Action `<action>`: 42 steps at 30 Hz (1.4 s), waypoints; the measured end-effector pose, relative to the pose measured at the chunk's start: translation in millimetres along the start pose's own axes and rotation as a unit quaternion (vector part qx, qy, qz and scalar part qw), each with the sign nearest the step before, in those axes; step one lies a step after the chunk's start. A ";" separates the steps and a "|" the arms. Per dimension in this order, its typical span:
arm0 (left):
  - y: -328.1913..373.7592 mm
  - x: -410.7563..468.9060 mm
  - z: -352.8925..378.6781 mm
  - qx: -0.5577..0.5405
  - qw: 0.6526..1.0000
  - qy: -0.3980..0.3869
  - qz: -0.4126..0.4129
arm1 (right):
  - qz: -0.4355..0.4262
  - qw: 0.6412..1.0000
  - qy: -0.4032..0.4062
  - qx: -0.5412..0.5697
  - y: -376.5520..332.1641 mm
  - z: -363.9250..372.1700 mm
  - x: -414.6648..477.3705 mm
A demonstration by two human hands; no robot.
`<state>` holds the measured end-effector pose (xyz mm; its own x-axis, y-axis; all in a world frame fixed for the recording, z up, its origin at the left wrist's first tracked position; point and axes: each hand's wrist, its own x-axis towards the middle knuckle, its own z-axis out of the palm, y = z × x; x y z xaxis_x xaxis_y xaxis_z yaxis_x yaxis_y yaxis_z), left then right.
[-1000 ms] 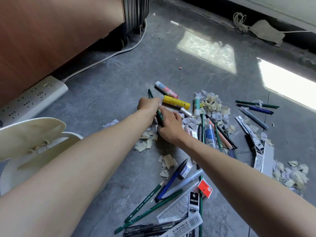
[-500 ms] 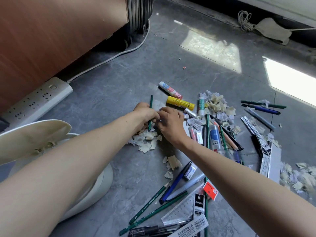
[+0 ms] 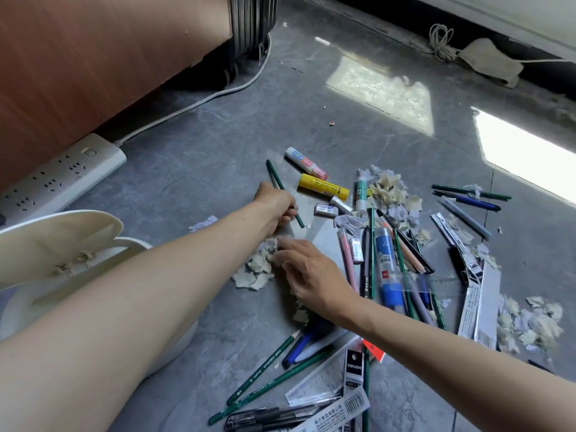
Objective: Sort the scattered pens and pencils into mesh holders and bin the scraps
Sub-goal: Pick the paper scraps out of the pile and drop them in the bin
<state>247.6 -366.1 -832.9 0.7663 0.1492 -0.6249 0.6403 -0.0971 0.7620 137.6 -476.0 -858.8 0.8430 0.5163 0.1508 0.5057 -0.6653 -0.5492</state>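
My left hand (image 3: 274, 203) grips a dark green pencil (image 3: 274, 176) that points away from me, low over the grey floor. Just nearer to me, my right hand (image 3: 308, 272) reaches left with its fingers lying on a small heap of torn paper scraps (image 3: 257, 271). More pens and pencils (image 3: 386, 260) lie in a jumble to the right, and green pencils (image 3: 265, 374) lie near the bottom edge. Other scrap heaps sit at the middle right (image 3: 389, 190) and far right (image 3: 530, 324). A white bin (image 3: 174, 338) stands at my left with its lid (image 3: 56, 244) up. No mesh holder is in view.
A yellow glue stick (image 3: 324, 184), a white and pink tube (image 3: 307, 163) and small erasers (image 3: 326, 209) lie beyond my hands. Clear rulers and printed wrappers (image 3: 477, 307) lie among the pens. A white power strip (image 3: 59, 179) and its cable run along the wooden furniture at left; a suitcase (image 3: 252, 23) stands behind.
My right hand has drawn back from the pencil to the scrap heap nearer me. My left hand keeps the green pencil, now tilted with its far end to the left.
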 end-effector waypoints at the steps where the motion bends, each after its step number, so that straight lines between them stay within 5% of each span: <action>1: -0.2 -0.7 3.8 -0.006 1.000 0.003 0.001 | 0.010 1.000 0.009 0.002 0.8 -4.1 -5.8; 9: -2.7 -10.9 11.8 0.136 0.988 0.052 0.055 | 0.270 0.948 0.127 -0.107 43.9 -37.3 3.0; 12: -5.8 -20.2 7.3 0.333 0.929 0.138 0.090 | 0.292 0.939 0.098 -0.153 53.6 -44.7 9.9; 16: -14.7 -26.8 4.2 0.405 0.889 0.207 0.048 | 0.308 0.935 0.063 -0.161 55.2 -50.6 19.0; 21: -39.9 -30.4 -12.3 0.383 0.908 0.167 -0.032 | 0.316 0.942 0.062 -0.092 55.1 -55.4 30.1; 29: -82.8 -81.3 17.5 0.466 0.874 0.005 0.134 | 0.212 0.973 0.084 -0.037 30.6 -33.2 23.5; 35: -72.6 -76.2 15.7 0.467 0.872 0.059 0.132 | 0.188 0.977 -0.022 -0.095 23.7 -23.0 30.4; 42: -68.4 -73.7 11.4 0.464 0.869 -0.033 0.168 | 0.155 0.976 -0.037 -0.150 21.0 -17.4 17.9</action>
<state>147.9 -381.7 -840.9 0.9004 -0.0946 -0.4246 0.1227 -0.8812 0.4566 166.5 -490.1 -853.4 0.9540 0.2957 -0.0497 0.2694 -0.9179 -0.2913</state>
